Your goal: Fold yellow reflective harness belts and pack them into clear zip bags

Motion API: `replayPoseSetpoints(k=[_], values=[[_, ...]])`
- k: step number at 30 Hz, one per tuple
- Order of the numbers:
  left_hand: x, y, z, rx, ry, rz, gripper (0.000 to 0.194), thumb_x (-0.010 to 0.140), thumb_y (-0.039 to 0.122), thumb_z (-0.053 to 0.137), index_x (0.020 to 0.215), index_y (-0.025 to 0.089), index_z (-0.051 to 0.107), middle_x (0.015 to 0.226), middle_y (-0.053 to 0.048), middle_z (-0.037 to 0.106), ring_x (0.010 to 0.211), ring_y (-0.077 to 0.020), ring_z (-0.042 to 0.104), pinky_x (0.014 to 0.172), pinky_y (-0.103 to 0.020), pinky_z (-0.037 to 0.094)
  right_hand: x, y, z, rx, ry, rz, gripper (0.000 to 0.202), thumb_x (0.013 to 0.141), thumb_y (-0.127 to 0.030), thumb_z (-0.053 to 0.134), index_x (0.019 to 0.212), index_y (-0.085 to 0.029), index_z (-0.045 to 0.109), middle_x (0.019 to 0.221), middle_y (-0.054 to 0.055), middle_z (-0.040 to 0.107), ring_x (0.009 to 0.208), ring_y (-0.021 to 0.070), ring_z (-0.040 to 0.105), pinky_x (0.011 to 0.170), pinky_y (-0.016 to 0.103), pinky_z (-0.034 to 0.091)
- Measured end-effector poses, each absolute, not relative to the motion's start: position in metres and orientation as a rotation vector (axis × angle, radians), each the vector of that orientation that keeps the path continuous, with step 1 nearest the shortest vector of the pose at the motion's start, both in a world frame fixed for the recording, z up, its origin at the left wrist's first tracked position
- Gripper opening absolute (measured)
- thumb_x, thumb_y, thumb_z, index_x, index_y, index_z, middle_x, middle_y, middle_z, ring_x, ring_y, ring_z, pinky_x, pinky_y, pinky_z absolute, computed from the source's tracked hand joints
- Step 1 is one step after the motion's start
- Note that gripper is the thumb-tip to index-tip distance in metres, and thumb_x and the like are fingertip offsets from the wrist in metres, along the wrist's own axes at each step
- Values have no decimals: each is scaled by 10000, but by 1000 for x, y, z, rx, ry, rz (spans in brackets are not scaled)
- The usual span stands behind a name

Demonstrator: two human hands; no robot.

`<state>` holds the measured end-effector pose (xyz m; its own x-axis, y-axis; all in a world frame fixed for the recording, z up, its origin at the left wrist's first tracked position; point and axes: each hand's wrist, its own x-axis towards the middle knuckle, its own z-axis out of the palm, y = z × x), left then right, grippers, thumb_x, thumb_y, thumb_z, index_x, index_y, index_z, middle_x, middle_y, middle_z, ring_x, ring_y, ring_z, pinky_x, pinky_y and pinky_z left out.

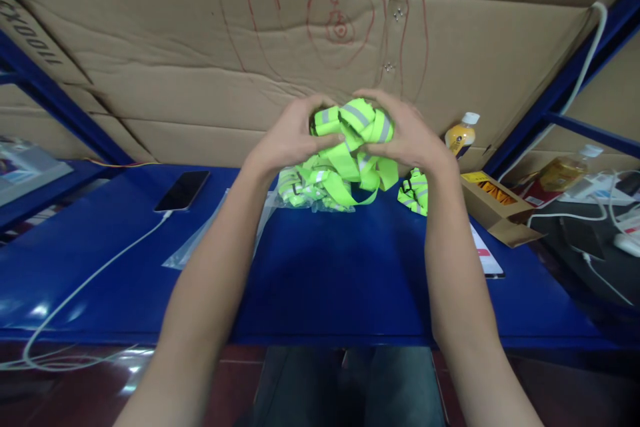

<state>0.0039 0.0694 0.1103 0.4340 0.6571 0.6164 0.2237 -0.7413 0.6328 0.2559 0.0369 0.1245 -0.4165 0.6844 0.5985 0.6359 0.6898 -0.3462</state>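
Between my two hands, above the back of the blue table, is a bundle of neon yellow-green straps (357, 123) with grey reflective stripes. My left hand (297, 133) grips its left side, and my right hand (403, 130) grips its right side. Loose strap loops hang below the bundle. Under them, more neon straps (300, 188) lie in clear plastic on the table. Another small neon bundle (415, 193) rests beside my right forearm, which partly hides it.
A phone (183, 191) with a white cable lies left on the blue table (340, 280), near a clear plastic bag (193, 247). On the right are an open carton (493, 207), an orange bottle (460, 137) and a tablet-like device (487, 255). Cardboard (175, 93) stands behind.
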Motion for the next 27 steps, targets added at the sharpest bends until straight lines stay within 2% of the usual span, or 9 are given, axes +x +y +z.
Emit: replayPoseSetpoints(k=[2, 6, 9, 11, 14, 17, 21, 25, 27], values=[[4, 66, 113, 2273, 750, 1316, 374, 734, 269, 932, 1060, 259, 750, 1078, -66, 758, 1218, -362, 691, 1104, -498, 546, 257, 36, 124, -973, -2200, 171, 806, 739, -544, 966, 1453, -283, 696, 1478, 88, 723, 1391, 402, 638, 1226, 568, 494], [12, 56, 116, 2450, 742, 1245, 328, 767, 318, 928, 1032, 268, 741, 1087, -72, 765, 1266, -387, 680, 1161, -516, 502, 256, 33, 125, -993, -2214, 252, 503, 846, -536, 885, 1240, -241, 786, 1196, 69, 815, 1216, 354, 706, 1125, 500, 549], [14, 52, 117, 2552, 705, 1149, 520, 757, 474, 966, 1172, 260, 739, 1246, -93, 764, 1293, -384, 679, 1182, -506, 498, 253, 32, 128, -1045, -2257, 226, 280, 891, -421, 846, 1103, -241, 815, 1004, 50, 820, 1172, 361, 720, 1111, 510, 548], [12, 54, 117, 2548, 660, 1094, 697, 731, 587, 973, 1285, 244, 725, 1355, -110, 746, 1333, -392, 670, 1199, -511, 499, 251, 33, 130, -1052, -2250, 171, 214, 917, -368, 800, 1104, -269, 831, 1081, 64, 833, 1214, 383, 721, 1150, 551, 531], [9, 59, 116, 2359, 543, 1107, 654, 898, 762, 760, 1284, 235, 754, 1351, -112, 756, 1394, -384, 656, 1216, -516, 510, 247, 32, 132, -1011, -2198, 62, 301, 948, -311, 723, 1226, -333, 835, 1329, 52, 806, 1352, 395, 677, 1231, 587, 495], [7, 66, 113, 2058, 568, 1154, 621, 1037, 778, 523, 1099, 225, 798, 1112, -110, 788, 1262, -361, 735, 1070, -510, 612, 241, 30, 133, -959, -2144, -88, 453, 942, -200, 653, 1338, -344, 817, 1440, 26, 761, 1386, 362, 652, 1257, 563, 487], [-4, 77, 110, 2004, 723, 1243, 477, 819, 624, 908, 1004, 203, 781, 973, -102, 771, 1033, -333, 757, 902, -475, 649, 238, 27, 132, -958, -2167, -127, 509, 947, -196, 687, 1435, -313, 772, 1536, 39, 704, 1439, 347, 622, 1305, 542, 437], [-14, 76, 113, 2192, 699, 1303, 440, 729, 495, 984, 987, 227, 750, 1028, -82, 772, 1064, -323, 726, 981, -469, 624, 246, 29, 126, -1009, -2254, 117, 1033, 731, -492, 1001, 1640, -247, 576, 1690, 109, 580, 1559, 418, 525, 1324, 563, 405], [-12, 69, 117, 2306, 706, 1262, 353, 756, 438, 954, 952, 232, 746, 1001, -69, 763, 1085, -328, 722, 1022, -474, 604, 251, 33, 122, -1046, -2250, 201, 851, 744, -584, 980, 1468, -228, 709, 1475, 114, 737, 1421, 412, 631, 1236, 549, 486]])
